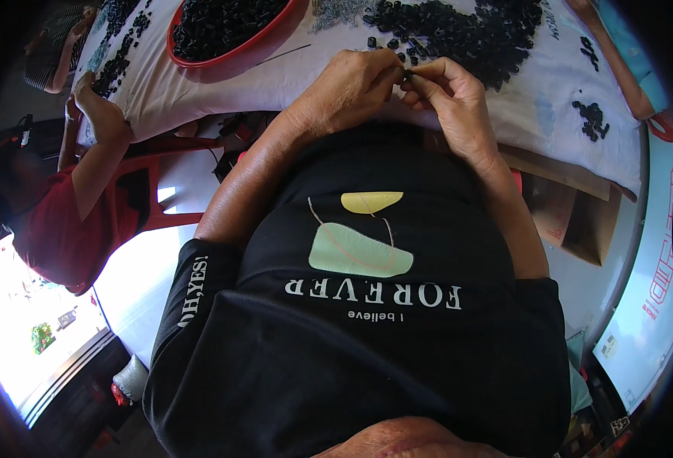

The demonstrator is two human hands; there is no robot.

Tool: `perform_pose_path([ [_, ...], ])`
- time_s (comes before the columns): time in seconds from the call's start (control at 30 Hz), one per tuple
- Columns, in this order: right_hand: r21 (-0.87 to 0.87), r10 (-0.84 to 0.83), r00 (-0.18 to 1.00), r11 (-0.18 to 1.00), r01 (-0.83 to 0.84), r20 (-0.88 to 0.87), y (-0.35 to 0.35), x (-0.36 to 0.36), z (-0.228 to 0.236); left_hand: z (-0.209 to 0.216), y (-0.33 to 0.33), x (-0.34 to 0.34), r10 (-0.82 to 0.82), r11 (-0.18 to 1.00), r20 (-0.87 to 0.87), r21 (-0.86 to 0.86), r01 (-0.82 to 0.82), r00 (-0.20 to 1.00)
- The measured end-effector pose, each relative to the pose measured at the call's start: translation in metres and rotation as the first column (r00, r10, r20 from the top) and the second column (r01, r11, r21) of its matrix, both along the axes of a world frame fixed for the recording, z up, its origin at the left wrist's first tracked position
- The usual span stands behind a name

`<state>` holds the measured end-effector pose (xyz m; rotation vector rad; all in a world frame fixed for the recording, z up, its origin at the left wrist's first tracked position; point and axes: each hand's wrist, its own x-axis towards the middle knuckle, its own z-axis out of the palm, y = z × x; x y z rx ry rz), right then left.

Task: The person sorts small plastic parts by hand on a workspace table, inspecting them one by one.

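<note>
My left hand [355, 82]: fingers pinching a small black piece [407, 75].
My right hand [457, 98]: fingers grasping it too.
Piece: over the counter's [222, 90] near side; black pile [466, 34] farther right.

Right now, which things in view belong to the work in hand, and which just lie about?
Apparently in use:
small dark piece held between the left hand and right hand
heap of small black plastic-looking pieces
red oval basin of similar pieces

Seemingly lying about:
thin straight dark rod on the white cloth
open brown cardboard box
</note>
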<state>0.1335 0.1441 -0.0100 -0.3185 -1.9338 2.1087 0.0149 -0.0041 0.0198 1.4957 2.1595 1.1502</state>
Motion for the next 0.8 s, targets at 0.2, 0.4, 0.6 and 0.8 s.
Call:
perform_pose_path([
  [0.2,-0.047,0.033,0.999,0.998,-0.032,0.034,0.002,0.002,0.003,0.002,0.001,0.003,-0.016,1.000,-0.044,0.004,0.016,0.999],
  [0.4,0.092,0.017,0.999,0.996,-0.013,-0.037,0.001,0.000,-0.001,0.001,0.001,0.005,0.002,1.000,-0.080,0.031,0.001,0.997],
  [0.6,0.198,-0.071,0.988,0.975,0.098,-0.138,-0.008,0.000,-0.004,-0.006,0.004,0.008,0.054,0.992,-0.182,0.121,-0.032,0.982],
  [0.8,0.047,-0.132,0.981,0.989,0.140,-0.141,-0.011,-0.003,-0.005,-0.001,0.007,0.013,0.077,0.993,-0.251,0.106,-0.052,0.965],
])
